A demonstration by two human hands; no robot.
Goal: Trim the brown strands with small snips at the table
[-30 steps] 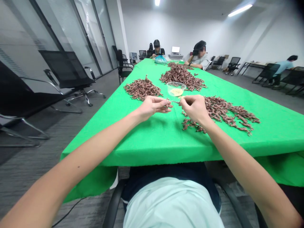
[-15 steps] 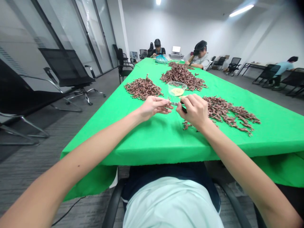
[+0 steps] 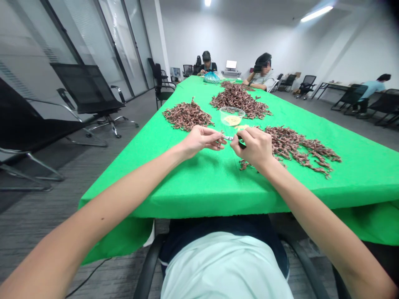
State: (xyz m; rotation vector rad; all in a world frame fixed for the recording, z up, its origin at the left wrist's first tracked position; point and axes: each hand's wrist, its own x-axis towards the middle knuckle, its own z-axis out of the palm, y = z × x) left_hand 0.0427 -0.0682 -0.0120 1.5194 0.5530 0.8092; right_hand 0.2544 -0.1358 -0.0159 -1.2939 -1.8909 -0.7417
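My left hand [image 3: 204, 139] pinches a small brown dried piece [image 3: 222, 133] between thumb and fingertips, above the table. Closed around the black handle of a small metal-tipped tool [image 3: 228, 138] is my right hand [image 3: 254, 145]. The tool looks like small pliers, mostly hidden in the palm, and its tip meets the dried piece. Just beyond both hands stands a clear round plastic tub [image 3: 232, 116] with pale yellowish bits in it. More pale bits [image 3: 241, 127] lie on the cloth beside the tub.
A green cloth [image 3: 187, 187] covers the long table. Brown dried pieces form a left pile [image 3: 187, 115], a larger far pile [image 3: 241, 99] and a right pile [image 3: 289, 143]. Two people sit at the far end near a blue bag [image 3: 212, 77]. Office chairs [image 3: 90, 91] stand at left.
Both hands stay nearly in place, with the tool tip still at the dried piece. My fingers shift slightly, and more pale bits show beside the tub.
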